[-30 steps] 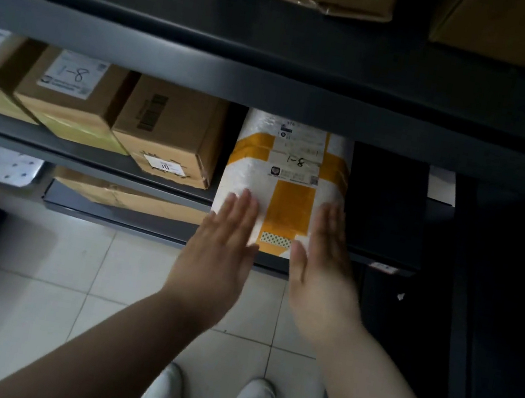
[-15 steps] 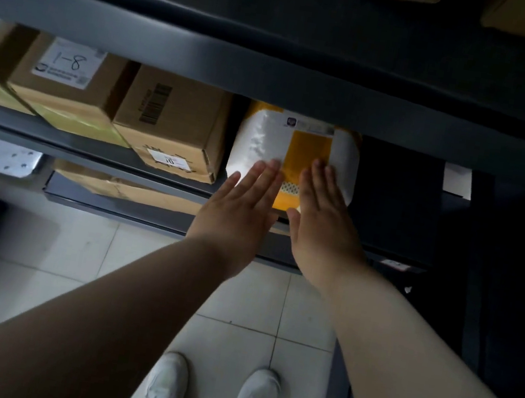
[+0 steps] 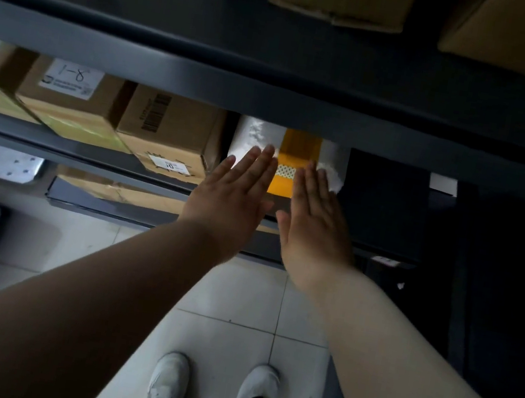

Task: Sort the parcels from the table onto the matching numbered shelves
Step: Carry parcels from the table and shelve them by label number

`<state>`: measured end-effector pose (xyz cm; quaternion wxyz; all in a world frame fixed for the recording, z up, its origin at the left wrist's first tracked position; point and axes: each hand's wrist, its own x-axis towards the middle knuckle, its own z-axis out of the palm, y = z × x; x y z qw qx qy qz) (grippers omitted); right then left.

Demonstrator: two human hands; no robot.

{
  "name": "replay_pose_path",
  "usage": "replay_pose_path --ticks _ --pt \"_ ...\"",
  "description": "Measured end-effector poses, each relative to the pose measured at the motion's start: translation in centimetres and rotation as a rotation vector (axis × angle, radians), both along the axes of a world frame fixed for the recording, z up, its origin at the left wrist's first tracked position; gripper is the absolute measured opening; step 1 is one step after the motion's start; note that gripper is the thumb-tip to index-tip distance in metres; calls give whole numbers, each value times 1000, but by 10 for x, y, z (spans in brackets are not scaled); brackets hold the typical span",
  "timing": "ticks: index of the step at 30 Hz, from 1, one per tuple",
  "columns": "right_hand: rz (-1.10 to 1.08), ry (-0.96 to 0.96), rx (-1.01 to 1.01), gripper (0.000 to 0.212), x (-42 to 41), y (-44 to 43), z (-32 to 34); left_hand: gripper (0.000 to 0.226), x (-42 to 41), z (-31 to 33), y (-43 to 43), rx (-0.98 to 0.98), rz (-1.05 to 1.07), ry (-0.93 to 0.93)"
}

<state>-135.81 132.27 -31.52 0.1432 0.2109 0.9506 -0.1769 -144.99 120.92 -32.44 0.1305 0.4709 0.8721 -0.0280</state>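
**Left hand** (image 3: 229, 200): arm stretched forward, palm down. The fingers are held straight and close together, and their tips are laid flat on the parcel's near end. Nothing is gripped.

**Right hand** (image 3: 314, 221): posed likewise, fingers straight, thumb set slightly out. Its tips are laid on the same end, right of the tape. The two hands are kept just apart.

**Parcel** (image 3: 297, 150): lodged on the middle shelf (image 3: 55, 143), just right of a box (image 3: 169, 124). It has a glossy white wrap with a yellow tape band down the middle and a pale checked patch. Its far part is hidden by the beam (image 3: 271, 96) above.

**Shelf, beam**: dark metal, flat-edged.

**Box**: brown cardboard, with a barcode on top and a small white front label whose print is too blurred to be read.

**Floor** (image 3: 237, 299): pale square tiles. White shoes (image 3: 170, 378) are seen at the bottom edge.
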Motion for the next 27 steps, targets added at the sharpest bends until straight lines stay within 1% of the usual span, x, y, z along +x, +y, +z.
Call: replay_pose_path --ticks 1,2,4,6,8,12,14,16,18,20,22,24,27 --pt "6 8 -14 59 7 -7 3 57 4 6 -8 3 -29 4" --pt "15 67 9 59 13 -14 10 56 7 13 -16 28 -61 12" --pt "12 161 127 61 26 -30 27 60 12 29 -31 125 -122 62" --pt "11 133 146 63 36 -43 52 59 16 50 -44 205 -179 150" --pt "-24 154 168 64 51 -55 81 58 20 80 -55 250 -225 184" --pt "-145 182 293 60 88 -81 154 58 33 155 -73 331 -365 198" --pt "-239 220 337 60 114 -94 188 58 41 196 -79 365 -452 209" --pt "-349 237 364 63 142 -108 224 58 51 236 -81 412 -553 247" --pt "-449 238 364 71 174 -121 257 59 66 275 -76 439 -635 282" --pt "-550 242 388 73 210 -130 281 60 88 311 -66 465 -700 327" --pt "-647 240 451 75 249 -140 307 60 122 339 -55 526 -786 329" --pt "-749 216 532 74 293 -153 332 60 168 364 -44 601 -903 302" --pt "-903 201 608 66 366 -187 371 61 254 394 -35 709 -1093 278"
